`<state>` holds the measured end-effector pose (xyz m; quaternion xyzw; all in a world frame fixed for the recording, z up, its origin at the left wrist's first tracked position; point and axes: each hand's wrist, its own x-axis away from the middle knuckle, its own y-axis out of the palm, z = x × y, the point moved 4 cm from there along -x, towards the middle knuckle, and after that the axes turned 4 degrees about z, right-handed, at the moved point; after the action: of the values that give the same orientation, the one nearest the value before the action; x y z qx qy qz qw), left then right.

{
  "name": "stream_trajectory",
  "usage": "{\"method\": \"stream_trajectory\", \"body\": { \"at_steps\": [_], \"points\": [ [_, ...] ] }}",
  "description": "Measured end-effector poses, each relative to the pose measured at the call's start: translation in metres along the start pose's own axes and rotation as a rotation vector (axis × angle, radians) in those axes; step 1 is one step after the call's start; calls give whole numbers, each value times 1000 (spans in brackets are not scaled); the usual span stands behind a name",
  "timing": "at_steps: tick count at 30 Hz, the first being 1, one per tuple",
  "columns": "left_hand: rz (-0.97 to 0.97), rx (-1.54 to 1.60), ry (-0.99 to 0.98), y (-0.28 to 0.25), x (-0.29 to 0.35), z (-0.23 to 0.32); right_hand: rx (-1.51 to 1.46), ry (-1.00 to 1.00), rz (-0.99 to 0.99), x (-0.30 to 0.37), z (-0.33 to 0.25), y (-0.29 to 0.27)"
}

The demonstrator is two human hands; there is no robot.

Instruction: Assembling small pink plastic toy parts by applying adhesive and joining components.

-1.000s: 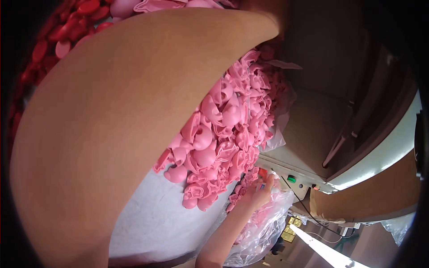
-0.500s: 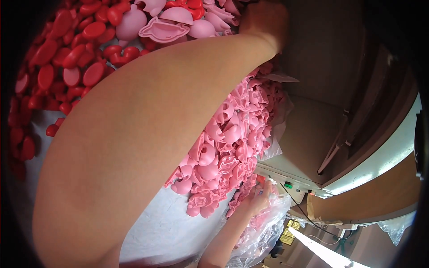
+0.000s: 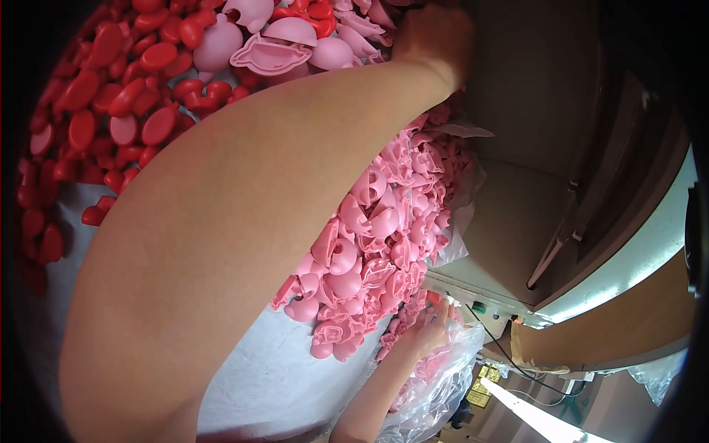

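A bare forearm, which looks like my right one, crosses close in front of the view. Its hand, my right hand (image 3: 432, 44), is at the upper rim, beside light pink moulded shells (image 3: 271, 56). The fingers are dark and turned away, so whatever they hold is hidden. Left of the forearm lies a heap of glossy red oval pieces (image 3: 158, 56), some with pale undersides. Right of it spreads a pile of small pink hollow pieces (image 3: 384, 221), some domed, others ridged inside. My left hand does not show.
A smaller bare hand (image 3: 428, 336), apparently a co-worker's, reaches over pink pieces by a clear plastic bag (image 3: 432, 395). White sheeting (image 3: 273, 373) covers the work surface. A grey machine housing (image 3: 491, 214) with a green button (image 3: 478, 307) stands right. A bright tube lamp (image 3: 532, 413) shows lower right.
The view has shifted slightly, so the red pieces and my forearm sit a little further right. My right hand stays almost in place at the upper rim. The piles look unchanged.
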<state>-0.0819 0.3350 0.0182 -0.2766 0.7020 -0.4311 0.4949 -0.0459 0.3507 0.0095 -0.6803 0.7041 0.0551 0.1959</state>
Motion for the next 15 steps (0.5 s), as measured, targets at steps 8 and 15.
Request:
{"method": "stream_trajectory", "body": {
  "at_steps": [8, 15],
  "points": [
    [425, -31, -1068, -11, 156, -205, -39, 11, 12, 6, -3, 9],
    [1168, 297, -1495, -82, 253, -264, -39, 23, 58, -2, -13, -3]
  ]
}}
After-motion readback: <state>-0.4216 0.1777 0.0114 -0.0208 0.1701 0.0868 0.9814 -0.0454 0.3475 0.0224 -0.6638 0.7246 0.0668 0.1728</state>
